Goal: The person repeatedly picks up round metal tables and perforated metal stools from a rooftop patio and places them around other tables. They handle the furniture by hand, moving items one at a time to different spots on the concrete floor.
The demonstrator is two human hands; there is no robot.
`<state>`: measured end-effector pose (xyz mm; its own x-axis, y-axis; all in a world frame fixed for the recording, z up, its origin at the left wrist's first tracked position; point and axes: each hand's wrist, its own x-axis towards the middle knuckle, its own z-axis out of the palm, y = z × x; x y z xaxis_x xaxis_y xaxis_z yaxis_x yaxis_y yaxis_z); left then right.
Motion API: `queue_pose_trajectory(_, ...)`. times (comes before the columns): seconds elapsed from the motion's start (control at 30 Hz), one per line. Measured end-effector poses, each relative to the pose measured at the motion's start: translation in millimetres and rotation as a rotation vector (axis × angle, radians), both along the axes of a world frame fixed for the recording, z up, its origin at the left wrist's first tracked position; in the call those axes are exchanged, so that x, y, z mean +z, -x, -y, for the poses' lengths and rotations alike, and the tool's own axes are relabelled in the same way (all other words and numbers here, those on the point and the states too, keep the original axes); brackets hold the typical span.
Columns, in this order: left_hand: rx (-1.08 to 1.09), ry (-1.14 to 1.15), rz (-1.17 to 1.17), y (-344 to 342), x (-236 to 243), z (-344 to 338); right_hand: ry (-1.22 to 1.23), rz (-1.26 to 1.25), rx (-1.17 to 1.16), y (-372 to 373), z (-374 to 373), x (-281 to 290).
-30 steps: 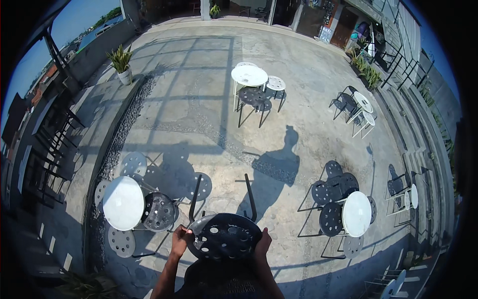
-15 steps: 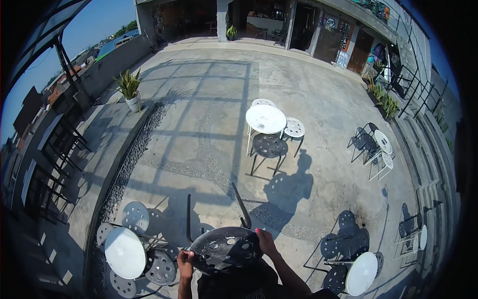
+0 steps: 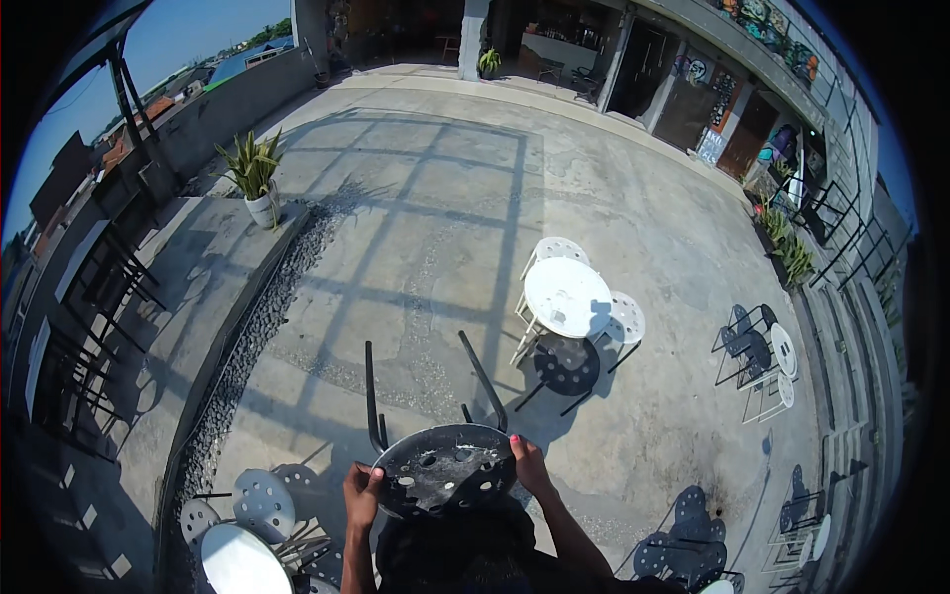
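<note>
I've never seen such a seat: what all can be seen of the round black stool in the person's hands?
The round black stool has a seat with whitish scuffs, pierced with holes; what the seat is made of is unclear. Dark tubular legs, metal by their look, stretch forward. It is held tilted, the left hand and right hand gripping opposite sides of its rim.

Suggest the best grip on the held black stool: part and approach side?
Likely the rim of the black stool, at left and right edges, from the near side: its round seat faces the camera, legs pointing away. The left hand and right hand grip there.
</note>
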<state>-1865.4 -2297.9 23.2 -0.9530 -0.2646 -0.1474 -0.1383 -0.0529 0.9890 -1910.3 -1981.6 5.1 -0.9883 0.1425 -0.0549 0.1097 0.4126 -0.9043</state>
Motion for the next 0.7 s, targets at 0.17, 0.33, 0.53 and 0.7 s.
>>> queue_pose_trajectory(0.17,-0.073,0.040,0.031,114.1,2.6,16.0,-0.025,0.116,0.059,72.1,5.5,6.4)
queue_pose_trajectory(0.33,-0.122,0.013,0.006,231.4,-1.7,25.0,-0.061,0.041,0.022,169.7,26.8,2.5)
queue_pose_trajectory(0.53,-0.092,0.097,0.024,390.4,-38.9,43.5,-0.118,0.076,0.036,320.9,38.3,-16.8)
queue_pose_trajectory(0.7,-0.291,0.197,0.053,554.4,-0.3,48.0,-0.155,0.196,0.055,448.4,36.1,25.7)
